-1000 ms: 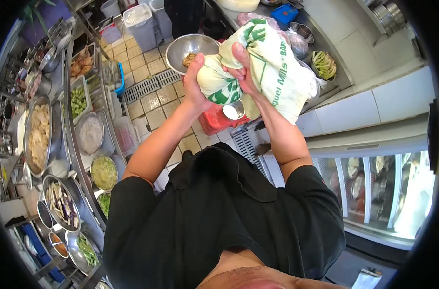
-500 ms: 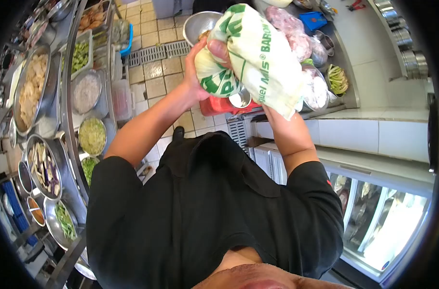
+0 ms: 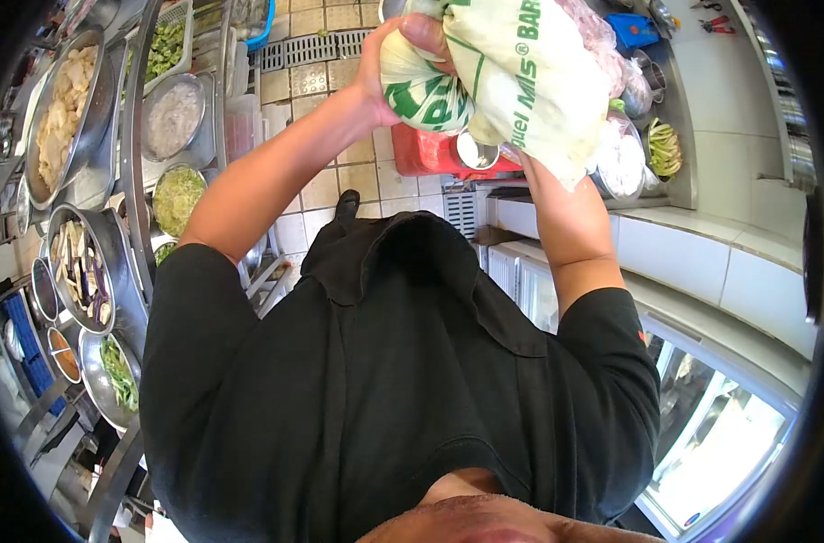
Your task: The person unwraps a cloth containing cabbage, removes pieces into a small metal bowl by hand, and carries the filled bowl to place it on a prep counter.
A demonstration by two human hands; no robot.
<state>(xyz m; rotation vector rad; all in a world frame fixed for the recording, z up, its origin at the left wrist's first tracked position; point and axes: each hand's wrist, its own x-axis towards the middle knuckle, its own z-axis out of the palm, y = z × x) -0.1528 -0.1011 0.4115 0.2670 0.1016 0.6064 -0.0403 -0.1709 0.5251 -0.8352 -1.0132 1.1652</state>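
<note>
A white plastic bag with green lettering [image 3: 538,90] is held up in front of me, filled out and rounded at its left end. My left hand [image 3: 385,72] is closed round that end, its thumb pressed over the front. On the other side, my right forearm passes under the bag, and the bag hides my right hand and its fingers. Just below the bag are a red container [image 3: 418,152] and a small metal cup [image 3: 477,150]. The rim of a metal bowl [image 3: 392,9] shows at the top edge, beyond my left hand.
Along the left, a metal counter carries a bowl of pale pieces [image 3: 68,118], a bowl of sliced eggplant [image 3: 81,276] and several tubs of vegetables. On the right worktop are bagged food [image 3: 622,163], a leafy vegetable [image 3: 664,149] and a blue item [image 3: 631,30]. A glass-door fridge [image 3: 715,425] stands below.
The bag and both arms sit higher and slightly farther right in the view. The metal bowl has mostly left the frame at the top. My left hand keeps its grip.
</note>
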